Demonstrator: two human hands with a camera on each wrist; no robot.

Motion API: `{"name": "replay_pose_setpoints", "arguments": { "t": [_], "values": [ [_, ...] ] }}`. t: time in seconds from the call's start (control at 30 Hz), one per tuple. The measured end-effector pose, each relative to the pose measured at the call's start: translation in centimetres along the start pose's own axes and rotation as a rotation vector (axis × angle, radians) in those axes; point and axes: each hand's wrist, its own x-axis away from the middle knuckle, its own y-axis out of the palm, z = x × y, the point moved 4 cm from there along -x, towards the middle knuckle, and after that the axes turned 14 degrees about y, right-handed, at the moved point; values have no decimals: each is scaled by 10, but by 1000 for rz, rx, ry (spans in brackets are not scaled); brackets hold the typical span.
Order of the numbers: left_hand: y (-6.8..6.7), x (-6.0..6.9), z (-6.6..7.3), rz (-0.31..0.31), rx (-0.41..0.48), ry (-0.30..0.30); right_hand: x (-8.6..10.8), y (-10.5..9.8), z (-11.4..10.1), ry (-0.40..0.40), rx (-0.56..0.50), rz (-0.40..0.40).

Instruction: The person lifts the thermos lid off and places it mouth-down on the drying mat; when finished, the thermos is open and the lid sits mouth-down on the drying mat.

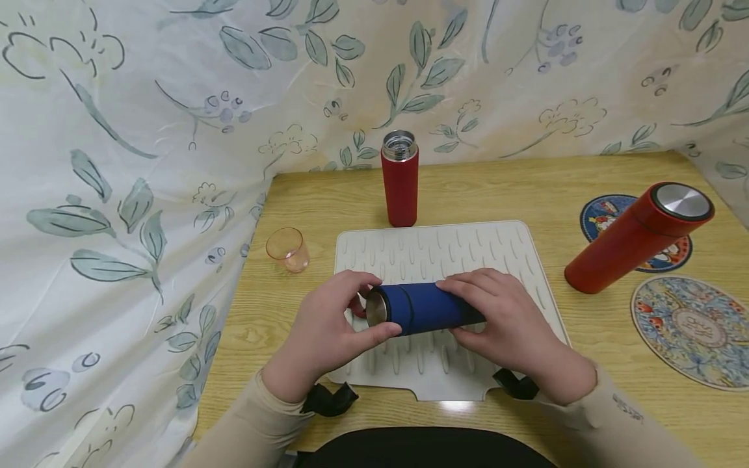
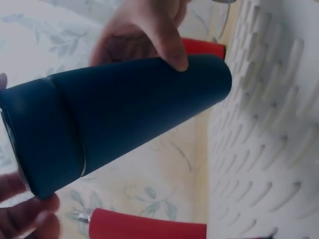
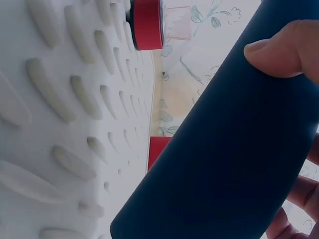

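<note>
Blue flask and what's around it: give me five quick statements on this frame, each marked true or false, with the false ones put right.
1. The left hand grips the blue flask at its capped end. True.
2. The right hand is empty. False: it grips the blue flask toward the base.
3. The blue flask stands upright. False: it is held on its side over the white mat.
4. The rear red flask has an open mouth. True.
5. In the head view, the glass cup is to the left of the white mat. True.
</note>
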Motion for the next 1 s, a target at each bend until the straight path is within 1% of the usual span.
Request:
{"name": "replay_pose_setpoints", "arguments": {
  "t": [0.03, 0.07, 0.1, 0.17, 0.27, 0.33, 0.37, 0.43, 0.47, 0.53, 0.67, 0.77, 0.83, 0.93, 1.0],
  "values": [
    [0, 0, 0, -10, -9, 0, 0, 1, 0, 2, 3, -1],
    [1, 0, -1, -23, -8, 15, 0, 1, 0, 3, 4, 0],
    [1, 1, -1, -38, -8, 46, 0, 1, 0, 5, 4, 1],
    [3, 2, 0, -65, 10, 146, 0, 1, 1, 5, 1, 5],
    [5, 4, 3, -98, 32, 318, -1, 1, 1, 1, -7, 9],
    [6, 5, 5, -102, 39, 402, -1, 2, 1, -2, -12, 10],
    [7, 5, 5, -100, 36, 425, -2, 2, 1, -1, -13, 9],
    [7, 6, 4, -89, 33, 440, -2, 2, 1, 3, -16, 6],
    [7, 6, 4, -82, 37, 437, -2, 3, 1, 6, -16, 3],
    [6, 6, 2, -78, 43, 397, -2, 3, 1, 13, -17, -2],
    [4, 7, -1, -79, 38, 275, -2, 4, 1, 24, -20, -9],
    [2, 7, -3, -78, 18, 182, -2, 5, 1, 32, -23, -21],
    [2, 7, -4, -71, -21, 130, -2, 6, 1, 37, -25, -33],
    [1, 7, -6, -61, -112, 54, -2, 8, 0, 32, -23, -49],
    [1, 7, -7, -53, -161, 15, -2, 9, -1, 24, -19, -51]
  ]
}}
